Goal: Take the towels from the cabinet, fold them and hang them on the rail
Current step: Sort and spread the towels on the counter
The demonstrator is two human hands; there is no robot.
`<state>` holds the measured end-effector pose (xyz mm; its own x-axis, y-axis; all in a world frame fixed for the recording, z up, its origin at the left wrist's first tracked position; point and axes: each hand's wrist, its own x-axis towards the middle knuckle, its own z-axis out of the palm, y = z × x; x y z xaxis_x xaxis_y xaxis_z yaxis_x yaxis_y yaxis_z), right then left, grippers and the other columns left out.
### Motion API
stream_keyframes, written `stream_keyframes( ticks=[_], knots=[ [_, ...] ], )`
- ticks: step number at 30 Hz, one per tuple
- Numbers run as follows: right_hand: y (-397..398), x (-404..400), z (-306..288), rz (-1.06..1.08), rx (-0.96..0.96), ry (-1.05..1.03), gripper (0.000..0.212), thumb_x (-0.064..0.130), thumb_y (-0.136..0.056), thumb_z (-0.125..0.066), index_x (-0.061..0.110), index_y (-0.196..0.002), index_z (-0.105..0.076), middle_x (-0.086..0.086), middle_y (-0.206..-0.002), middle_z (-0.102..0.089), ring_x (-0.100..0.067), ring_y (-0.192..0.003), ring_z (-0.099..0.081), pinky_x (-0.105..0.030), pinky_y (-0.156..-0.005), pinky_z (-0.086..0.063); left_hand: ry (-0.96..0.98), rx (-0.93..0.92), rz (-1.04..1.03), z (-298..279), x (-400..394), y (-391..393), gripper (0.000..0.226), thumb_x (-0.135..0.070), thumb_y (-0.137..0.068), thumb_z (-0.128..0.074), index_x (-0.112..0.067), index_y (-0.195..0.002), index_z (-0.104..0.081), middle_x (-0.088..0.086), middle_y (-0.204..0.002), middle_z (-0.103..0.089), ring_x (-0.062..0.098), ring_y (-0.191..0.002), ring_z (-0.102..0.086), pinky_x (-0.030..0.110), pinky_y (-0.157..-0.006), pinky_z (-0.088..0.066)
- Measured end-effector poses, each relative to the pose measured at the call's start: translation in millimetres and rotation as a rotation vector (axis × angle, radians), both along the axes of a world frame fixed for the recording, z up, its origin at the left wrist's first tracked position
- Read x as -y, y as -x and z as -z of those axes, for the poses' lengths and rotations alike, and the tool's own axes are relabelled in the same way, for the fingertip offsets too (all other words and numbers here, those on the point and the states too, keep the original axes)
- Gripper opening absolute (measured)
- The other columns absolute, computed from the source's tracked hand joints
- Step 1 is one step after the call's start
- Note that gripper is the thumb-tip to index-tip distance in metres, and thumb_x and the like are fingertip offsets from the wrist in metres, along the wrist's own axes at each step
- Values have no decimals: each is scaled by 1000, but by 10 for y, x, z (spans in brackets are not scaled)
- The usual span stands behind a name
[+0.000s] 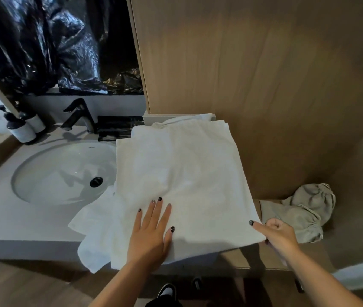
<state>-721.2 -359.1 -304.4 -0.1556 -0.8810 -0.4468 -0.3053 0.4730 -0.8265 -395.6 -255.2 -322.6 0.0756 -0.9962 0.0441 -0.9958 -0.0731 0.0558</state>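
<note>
We have the white towel (180, 178) spread on the grey counter (21, 220) just right of the sink (65, 171), its near edge hanging over the counter's front and its long axis running away from us toward the wooden cabinet wall (253, 63), with the far end bunched against it. More white cloth (94, 231) pokes out beneath on the left, spilling toward the basin; we cannot tell whether it is a second towel or the same one. Our left hand (151, 233) lies flat on the towel's near part, fingers straight and slightly apart, pressing it smooth. Our right hand (278, 235) pinches the near right corner, thumb on top and the other fingers curled. We judge ourselves mid-fold: the next move calls for carrying that corner across while the flat hand pins the cloth, keeping edges aligned. A beige drawstring bag (306, 209) sits just to the right; a black faucet (80, 116) and soap bottles (24, 127) stand behind the sink. No rail is in view.
</note>
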Motion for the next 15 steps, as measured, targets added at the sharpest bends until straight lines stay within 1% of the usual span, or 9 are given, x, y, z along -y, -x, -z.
stream_keyframes(
  ticks=[2,4,6,7,8,10,11,12,15],
  knots=[
    [-10,-23,10,-65,-57,42,26,18,-81,-79,6,-84,-56,-15,-79,-57,-32,-80,-59,-44,-75,-52,28,12,-12,24,-113,-24,64,-54,-101,-13,-24,-158,-16,7,-163,-19,23,-151,-11,48,-116,-11],
    [-20,-47,-37,-165,-115,109,19,16,-88,-71,8,-90,-54,-16,-83,-56,-32,-80,-60,-42,-68,-53,43,39,22,62,-221,-30,76,-65,-97,-24,-22,-158,-15,11,-164,-16,29,-151,-10,54,-115,-11],
    [-23,-57,-117,-243,-140,190,14,12,-91,-66,11,-90,-52,-15,-86,-57,-31,-81,-61,-37,-60,-51,11,81,99,113,-318,-24,94,-72,-84,-47,-18,-157,-20,16,-163,-17,38,-149,-12,65,-111,-13],
    [-15,-54,-144,-271,-141,226,13,11,-92,-65,13,-91,-52,-12,-90,-58,-29,-84,-61,-37,-61,-52,-20,109,134,133,-355,-13,98,-65,-79,-59,-17,-156,-23,18,-162,-19,42,-148,-14,70,-108,-17],
    [-8,-54,-173,-299,-141,257,14,9,-92,-64,16,-92,-53,-6,-95,-58,-27,-91,-60,-39,-66,-55,-18,152,168,117,-389,-9,91,-48,-79,-63,-17,-156,-26,19,-161,-22,46,-146,-18,74,-105,-24],
    [12,-63,-226,-349,-162,317,19,5,-91,-63,23,-93,-58,9,-108,-53,-20,-105,-55,-44,-83,-56,67,216,202,88,-444,-47,69,-5,-85,-40,-17,-152,-35,21,-155,-34,50,-140,-31,76,-93,-39],
    [23,-72,-256,-368,-174,365,24,2,-91,-62,26,-91,-62,14,-112,-50,-14,-109,-52,-42,-88,-53,114,242,223,68,-464,-70,73,6,-81,-32,-17,-150,-38,21,-152,-40,49,-137,-34,75,-89,-42],
    [31,-86,-298,-385,-179,415,28,0,-91,-62,28,-86,-66,17,-115,-49,-6,-112,-49,-37,-90,-51,141,266,247,34,-491,-102,77,8,-76,-37,-16,-149,-38,20,-150,-43,49,-136,-36,73,-88,-44],
    [73,-106,-427,-452,-155,536,30,1,-93,-59,24,-87,-77,25,-129,-50,12,-119,-44,-23,-90,-49,140,278,275,-65,-579,-185,108,9,-49,-76,-14,-148,-39,19,-148,-46,46,-132,-45,66,-90,-48]
  ],
)
